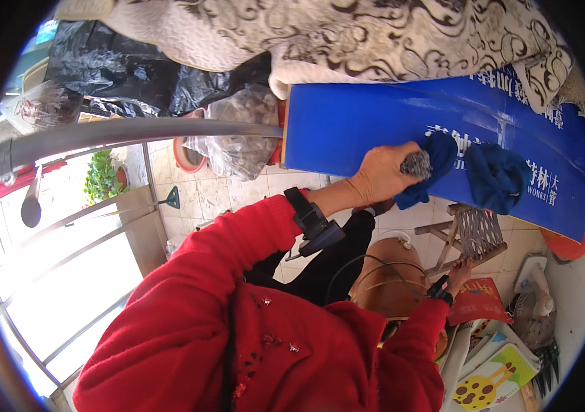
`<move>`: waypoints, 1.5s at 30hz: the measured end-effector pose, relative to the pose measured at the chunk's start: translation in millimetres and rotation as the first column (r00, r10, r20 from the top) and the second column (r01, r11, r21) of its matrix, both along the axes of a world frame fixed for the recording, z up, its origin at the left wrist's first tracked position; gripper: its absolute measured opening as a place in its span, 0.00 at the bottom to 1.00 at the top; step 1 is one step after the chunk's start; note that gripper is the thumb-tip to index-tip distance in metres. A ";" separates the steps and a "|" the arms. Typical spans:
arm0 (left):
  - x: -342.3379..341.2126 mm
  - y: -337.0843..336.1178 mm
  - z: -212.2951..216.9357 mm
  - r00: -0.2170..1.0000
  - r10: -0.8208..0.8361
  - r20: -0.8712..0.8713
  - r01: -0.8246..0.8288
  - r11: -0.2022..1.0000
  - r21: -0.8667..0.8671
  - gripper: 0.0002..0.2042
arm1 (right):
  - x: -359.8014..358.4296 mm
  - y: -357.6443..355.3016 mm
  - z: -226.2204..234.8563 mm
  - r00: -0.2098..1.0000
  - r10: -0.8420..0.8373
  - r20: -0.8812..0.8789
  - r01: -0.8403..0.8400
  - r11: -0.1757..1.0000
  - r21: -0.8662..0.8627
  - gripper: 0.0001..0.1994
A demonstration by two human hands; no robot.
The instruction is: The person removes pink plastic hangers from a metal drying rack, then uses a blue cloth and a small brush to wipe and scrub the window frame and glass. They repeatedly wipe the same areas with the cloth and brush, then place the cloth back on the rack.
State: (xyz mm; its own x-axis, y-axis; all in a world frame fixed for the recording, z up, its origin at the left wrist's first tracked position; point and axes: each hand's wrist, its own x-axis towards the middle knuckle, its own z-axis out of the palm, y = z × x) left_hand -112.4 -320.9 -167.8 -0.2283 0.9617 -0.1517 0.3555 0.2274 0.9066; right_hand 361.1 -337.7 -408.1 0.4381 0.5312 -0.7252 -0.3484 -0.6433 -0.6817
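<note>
Left hand and fingers closed round a mottled grey, fuzzy-looking wad, which stuck out from the fist above the near edge of a glossy blue printed board. Rough and speckled with paler flecks, the wad met a crumpled royal-blue cloth just beside it, whose lower part hung past that edge. A second, darker teal-blue cloth lay bunched to the right, its folds deep and soft. Lower down, the right hand was near a folding wooden stool; whether it gripped anything, I could not tell.
</note>
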 end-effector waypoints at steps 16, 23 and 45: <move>-191.3 -299.1 -17.9 0.930 -0.327 -0.166 0.140 0.735 -0.663 0.15 | 13.6 -27.2 80.3 0.991 -0.047 -0.126 0.075 0.971 0.228 0.07; -201.5 -327.3 -22.6 0.984 -0.157 -0.081 0.039 0.640 -0.768 0.15 | -7.9 -66.2 147.3 0.895 -0.023 -0.445 0.189 0.923 0.334 0.08; -358.3 -499.5 21.5 0.925 -0.339 -0.173 -0.050 0.343 -0.938 0.22 | -220.9 -192.6 135.0 0.700 -0.203 -0.685 0.236 0.971 -0.046 0.06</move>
